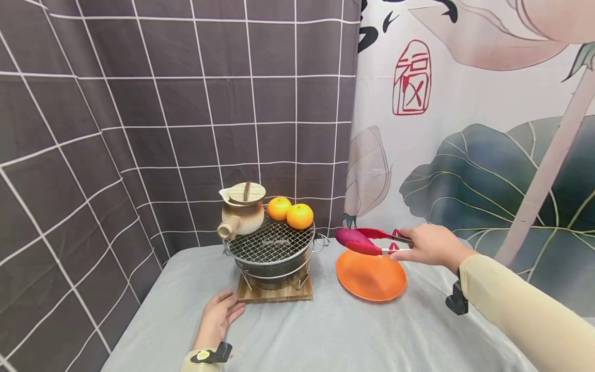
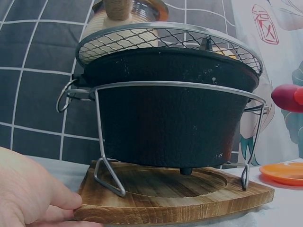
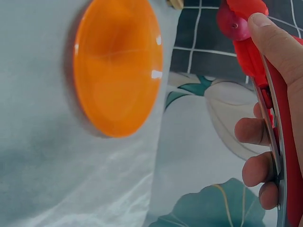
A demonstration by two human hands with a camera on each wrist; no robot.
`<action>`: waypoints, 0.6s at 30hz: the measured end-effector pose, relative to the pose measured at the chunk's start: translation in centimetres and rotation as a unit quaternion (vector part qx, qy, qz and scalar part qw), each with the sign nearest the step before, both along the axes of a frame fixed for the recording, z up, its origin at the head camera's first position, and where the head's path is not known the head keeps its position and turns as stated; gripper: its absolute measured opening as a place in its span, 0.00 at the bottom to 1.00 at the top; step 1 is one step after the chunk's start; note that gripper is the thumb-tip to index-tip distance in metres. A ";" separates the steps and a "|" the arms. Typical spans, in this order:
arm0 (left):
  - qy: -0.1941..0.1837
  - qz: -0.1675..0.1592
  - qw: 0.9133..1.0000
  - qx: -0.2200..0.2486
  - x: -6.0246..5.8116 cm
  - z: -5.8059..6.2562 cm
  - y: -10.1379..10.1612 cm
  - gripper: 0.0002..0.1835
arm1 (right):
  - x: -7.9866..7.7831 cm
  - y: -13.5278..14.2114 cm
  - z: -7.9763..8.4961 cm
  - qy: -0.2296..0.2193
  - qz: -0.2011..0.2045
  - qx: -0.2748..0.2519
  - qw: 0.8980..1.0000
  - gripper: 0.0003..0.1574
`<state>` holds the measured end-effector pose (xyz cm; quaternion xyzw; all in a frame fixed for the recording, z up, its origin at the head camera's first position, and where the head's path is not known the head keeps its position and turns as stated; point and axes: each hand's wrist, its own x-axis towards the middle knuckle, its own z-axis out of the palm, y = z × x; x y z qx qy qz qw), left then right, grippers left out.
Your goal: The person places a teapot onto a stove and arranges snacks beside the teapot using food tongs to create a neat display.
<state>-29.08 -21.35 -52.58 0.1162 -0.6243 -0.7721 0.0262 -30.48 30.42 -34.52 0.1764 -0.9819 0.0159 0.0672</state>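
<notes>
My left hand (image 1: 218, 316) holds the front left corner of a square wooden board (image 2: 156, 213), its fingers set against the edges. On that board a wire stand carries a black grill pot (image 2: 170, 118) topped by a round wire mesh (image 1: 274, 243). A clay teapot (image 1: 244, 214) with a wooden lid and two oranges (image 1: 299, 216) sit on the mesh. With my right hand (image 1: 429, 247) I grip red-headed tongs (image 1: 397, 251). Their heads clasp a round purple-red fruit (image 3: 233, 23), partly covered, above the far side of an orange plate (image 1: 372, 279).
The table has a pale grey cloth (image 1: 353, 336). Behind it hang a dark gridded curtain (image 1: 214, 103) and a white one with lotus prints (image 1: 386, 170). A wire ring handle (image 1: 321, 241) sticks out from the stand toward the plate.
</notes>
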 end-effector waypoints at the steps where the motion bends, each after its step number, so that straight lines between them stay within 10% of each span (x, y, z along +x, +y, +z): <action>1: 0.000 0.000 1.000 0.000 0.0 0.0 0.0 0.31 | -0.1 -0.1 0.2 0.004 0.001 0.001 1.000 0.59; 18: -0.003 -0.003 1.000 -0.007 0.0 0.0 0.1 0.31 | -0.6 -3.4 3.0 0.030 0.027 0.013 0.999 0.56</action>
